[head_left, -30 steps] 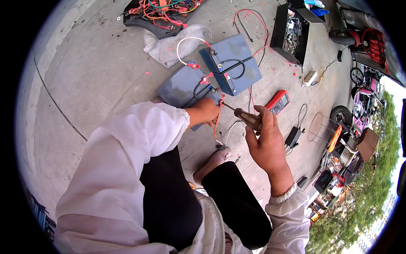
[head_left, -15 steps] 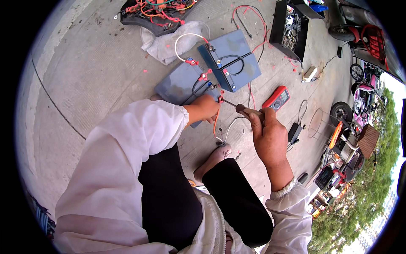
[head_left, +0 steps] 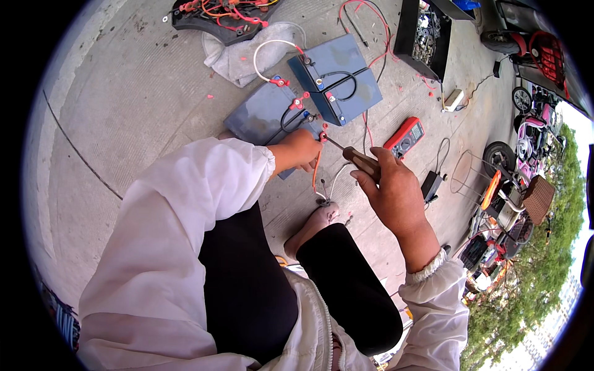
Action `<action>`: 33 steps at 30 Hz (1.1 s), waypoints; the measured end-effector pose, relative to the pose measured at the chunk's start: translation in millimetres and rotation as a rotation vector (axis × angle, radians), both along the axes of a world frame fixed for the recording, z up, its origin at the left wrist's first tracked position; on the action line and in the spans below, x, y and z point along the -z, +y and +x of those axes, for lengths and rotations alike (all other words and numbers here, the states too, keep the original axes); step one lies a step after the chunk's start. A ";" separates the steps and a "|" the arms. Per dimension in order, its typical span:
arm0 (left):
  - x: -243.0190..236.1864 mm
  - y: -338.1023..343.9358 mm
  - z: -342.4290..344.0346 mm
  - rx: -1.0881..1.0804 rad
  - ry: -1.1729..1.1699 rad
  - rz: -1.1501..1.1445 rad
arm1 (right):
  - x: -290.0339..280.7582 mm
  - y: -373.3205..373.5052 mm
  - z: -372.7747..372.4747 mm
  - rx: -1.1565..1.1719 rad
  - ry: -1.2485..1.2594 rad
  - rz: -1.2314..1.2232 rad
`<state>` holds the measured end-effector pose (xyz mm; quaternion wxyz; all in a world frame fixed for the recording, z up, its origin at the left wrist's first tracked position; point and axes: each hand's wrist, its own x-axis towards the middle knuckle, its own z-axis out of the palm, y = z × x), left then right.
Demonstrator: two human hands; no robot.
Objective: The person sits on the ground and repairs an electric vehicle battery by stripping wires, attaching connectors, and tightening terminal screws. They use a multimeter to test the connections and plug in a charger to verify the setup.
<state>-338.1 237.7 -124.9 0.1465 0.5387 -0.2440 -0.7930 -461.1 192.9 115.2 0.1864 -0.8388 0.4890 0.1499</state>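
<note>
In my right hand (head_left: 399, 195) is a screwdriver (head_left: 364, 162) with a brown handle, held between thumb and fingers. Its thin shaft slants up-left, the tip at a red-capped terminal (head_left: 323, 135) on the near end of a grey-blue battery (head_left: 257, 111). My left hand (head_left: 298, 150) is closed at that same end, just below the terminal. An orange cable (head_left: 317, 167) runs down beside its fingertips; what those fingers grip is hidden. Two more batteries (head_left: 337, 55) (head_left: 352, 102) lie side by side beyond, linked by a white cable (head_left: 258, 51) and a black one (head_left: 352, 77).
A red multimeter (head_left: 405, 137) lies right of the batteries. Farther off are a black box of small hardware (head_left: 426, 46), a dark tray of wires (head_left: 229, 18) and a grey cloth (head_left: 247, 59). A black adapter (head_left: 431, 185) lies at right; my foot (head_left: 312, 227) is near.
My right hand has shifted slightly down and right and turned its grip, so more of the screwdriver handle shows. The tip stays at the terminal; my left hand stays at the battery.
</note>
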 end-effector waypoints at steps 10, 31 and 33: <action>2.3 0.8 3.3 -0.011 -0.022 0.039 | 17.0 -17.0 11.8 0.463 -0.238 0.180; -7.6 8.9 1.9 -0.024 -0.041 0.019 | -38.0 -13.8 -53.0 0.529 -0.586 0.045; -8.3 5.7 7.0 0.008 -0.083 0.005 | -54.4 -23.4 -103.6 0.900 -0.825 0.335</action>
